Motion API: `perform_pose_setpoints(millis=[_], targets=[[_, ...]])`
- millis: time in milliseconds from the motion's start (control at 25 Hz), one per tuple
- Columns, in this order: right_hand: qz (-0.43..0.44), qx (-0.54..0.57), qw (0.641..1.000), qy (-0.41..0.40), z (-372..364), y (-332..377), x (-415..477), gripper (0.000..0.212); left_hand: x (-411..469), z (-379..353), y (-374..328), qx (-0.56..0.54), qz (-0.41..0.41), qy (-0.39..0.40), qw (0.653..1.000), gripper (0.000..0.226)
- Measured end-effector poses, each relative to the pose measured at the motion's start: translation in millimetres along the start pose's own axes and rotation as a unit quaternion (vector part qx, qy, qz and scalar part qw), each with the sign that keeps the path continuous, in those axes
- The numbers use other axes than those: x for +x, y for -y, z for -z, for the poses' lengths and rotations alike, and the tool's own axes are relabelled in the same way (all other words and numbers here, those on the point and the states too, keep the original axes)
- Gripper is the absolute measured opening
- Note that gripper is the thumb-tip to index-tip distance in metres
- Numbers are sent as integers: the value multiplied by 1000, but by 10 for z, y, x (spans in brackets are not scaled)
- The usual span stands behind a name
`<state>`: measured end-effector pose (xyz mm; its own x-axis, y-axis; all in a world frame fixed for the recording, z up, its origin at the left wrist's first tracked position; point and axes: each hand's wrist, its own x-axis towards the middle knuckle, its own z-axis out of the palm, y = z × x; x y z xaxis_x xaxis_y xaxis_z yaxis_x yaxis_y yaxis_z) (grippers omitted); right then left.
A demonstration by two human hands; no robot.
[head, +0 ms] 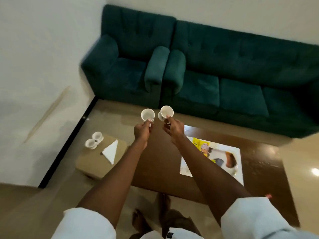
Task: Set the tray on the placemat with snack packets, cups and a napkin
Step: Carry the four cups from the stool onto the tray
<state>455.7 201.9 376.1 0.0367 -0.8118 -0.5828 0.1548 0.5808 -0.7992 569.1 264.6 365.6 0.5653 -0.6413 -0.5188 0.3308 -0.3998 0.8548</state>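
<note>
My left hand (pixel 141 131) grips a white cup (pixel 147 114) and my right hand (pixel 173 128) grips a second white cup (pixel 166 112); both cups are held in the air above the far edge of the dark coffee table (pixel 160 163). A printed placemat (pixel 222 157) lies on the table to the right of my hands. On the beige tray (pixel 91 163) at the left stand two more white cups (pixel 94 140) and a folded white napkin (pixel 110 151). No snack packets are in sight.
A dark green armchair (pixel 126 66) and a matching sofa (pixel 241 75) stand beyond the table. A white wall with a black skirting strip (pixel 69 142) runs along the left. My bare feet (pixel 139 221) are on the glossy floor below.
</note>
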Motion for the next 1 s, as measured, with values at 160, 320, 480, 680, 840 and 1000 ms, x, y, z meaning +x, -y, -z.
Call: perform_pose_setpoints(millis=[160, 320, 480, 680, 840, 1000], targets=[[29, 46, 996, -65, 874, 293, 39, 25, -346, -910, 66, 26, -2, 88, 996, 34], [17, 84, 988, -129, 1795, 470, 176, 22, -617, -1755, 292, 53, 15, 136, 989, 36], [-6, 101, 981, -165, 2797, 673, 466, 18, -791, -2675, 451, 80, 34, 166, 982, 36], [-4, 46, 982, -186, 3739, 856, 938, 29, -820, -3661, 674, 99, 58, 169, 979, 27], [-34, 29, 981, -189, 4182, 733, 1347, 32, -668, -4142, 1023, 114, 94, 142, 979, 27], [-75, 23, 978, -192, 4402, 364, 1826, 34, -384, -4341, 1589, 139, 145, 115, 973, 36]])
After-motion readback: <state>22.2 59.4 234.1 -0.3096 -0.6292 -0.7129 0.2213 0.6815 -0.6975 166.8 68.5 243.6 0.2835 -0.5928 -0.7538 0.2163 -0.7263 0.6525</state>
